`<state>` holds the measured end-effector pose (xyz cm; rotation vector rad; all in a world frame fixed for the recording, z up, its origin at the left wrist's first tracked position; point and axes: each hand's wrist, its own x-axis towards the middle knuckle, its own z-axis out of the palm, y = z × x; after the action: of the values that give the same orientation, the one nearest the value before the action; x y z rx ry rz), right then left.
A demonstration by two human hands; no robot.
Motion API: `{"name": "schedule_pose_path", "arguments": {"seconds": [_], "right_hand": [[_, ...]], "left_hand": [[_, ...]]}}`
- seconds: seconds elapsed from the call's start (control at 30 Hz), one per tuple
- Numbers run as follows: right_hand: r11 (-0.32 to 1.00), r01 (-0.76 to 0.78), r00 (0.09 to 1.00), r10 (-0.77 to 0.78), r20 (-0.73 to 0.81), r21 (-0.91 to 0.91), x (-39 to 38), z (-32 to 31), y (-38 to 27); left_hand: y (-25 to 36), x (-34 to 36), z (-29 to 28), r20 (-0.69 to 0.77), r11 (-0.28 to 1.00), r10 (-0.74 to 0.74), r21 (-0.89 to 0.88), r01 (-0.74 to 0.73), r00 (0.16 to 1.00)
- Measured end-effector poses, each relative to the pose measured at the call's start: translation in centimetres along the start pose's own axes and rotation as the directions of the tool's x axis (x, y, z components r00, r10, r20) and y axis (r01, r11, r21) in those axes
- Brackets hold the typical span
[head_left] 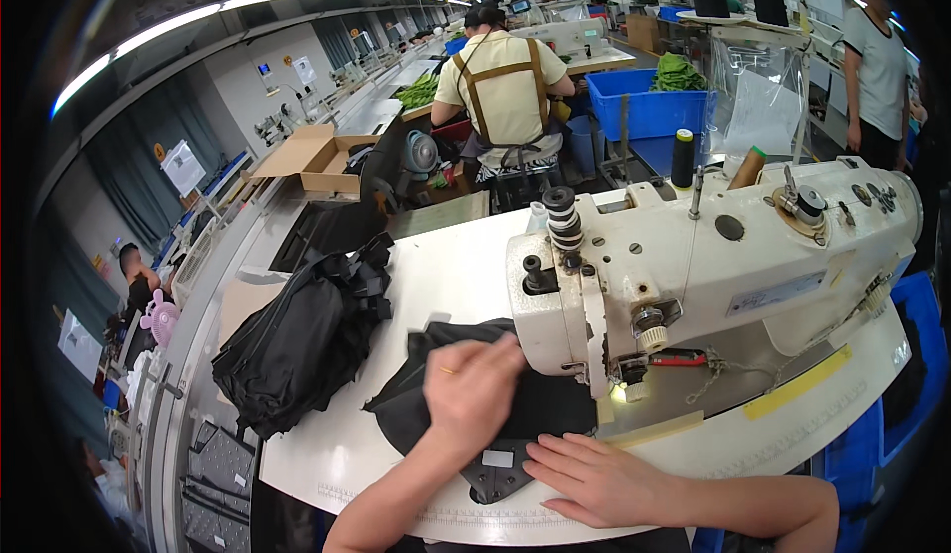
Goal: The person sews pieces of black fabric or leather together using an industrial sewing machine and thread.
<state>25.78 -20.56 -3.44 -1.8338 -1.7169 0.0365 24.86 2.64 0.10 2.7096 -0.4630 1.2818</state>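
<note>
My left hand [472,387], slightly blurred, has curled fingers over black fabric [416,380] beside the sewing machine's head; what they grip, if anything, I cannot make out. My right hand [584,479] lies open, fingers stretched flat across the fabric's near right part, next to a dark piece with a pale rectangular patch [497,459]. The white sewing machine [743,256] stands over the worktable [307,464], its small lamp lit near the needle. A red-handled tool [677,357] lies in the machine's bed area. A pile of black pieces [297,345] sits at the left.
A co-worker [505,88] sits ahead, back to me; another person [872,78] stands at the right. Thread cones [683,157] top the machine. An open cardboard box [327,162] is behind the pile, blue bins [634,107] at back and right [906,375], a fan [421,152] beyond the table.
</note>
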Motion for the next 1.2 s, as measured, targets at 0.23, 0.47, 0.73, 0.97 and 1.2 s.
{"name": "schedule_pose_path", "arguments": {"seconds": [0.23,0.47,0.73,0.97,1.2], "right_hand": [[1.0,-0.004,1.0,0.004,0.014,0.006,0.1,-0.1,0.0],[1.0,0.004,1.0,-0.004,-0.019,-0.025,0.0,-0.1,0.1],[0.994,0.055,0.997,-0.059,-0.041,-0.095,-0.4,0.1,0.4],[0.969,0.023,0.99,-0.055,-0.126,-0.247,-2.2,-1.8,2.2],[0.959,0.062,0.97,-0.123,-0.211,-0.278,-1.8,-2.0,2.3]], "left_hand": [[0.8,-2.5,1.7,0.37,0.971,0.043,-0.234,0.048,0.928],[1.7,-2.1,1.5,0.36,0.947,0.095,-0.32,0.027,0.928],[2.2,-1.4,1.6,0.43,0.943,0.184,-0.329,-0.036,0.884],[1.8,-2.8,2.5,0.504,0.959,0.114,-0.282,0.039,0.856],[1.3,-2.7,2.4,0.455,0.877,0.274,-0.48,-0.025,0.847]]}}
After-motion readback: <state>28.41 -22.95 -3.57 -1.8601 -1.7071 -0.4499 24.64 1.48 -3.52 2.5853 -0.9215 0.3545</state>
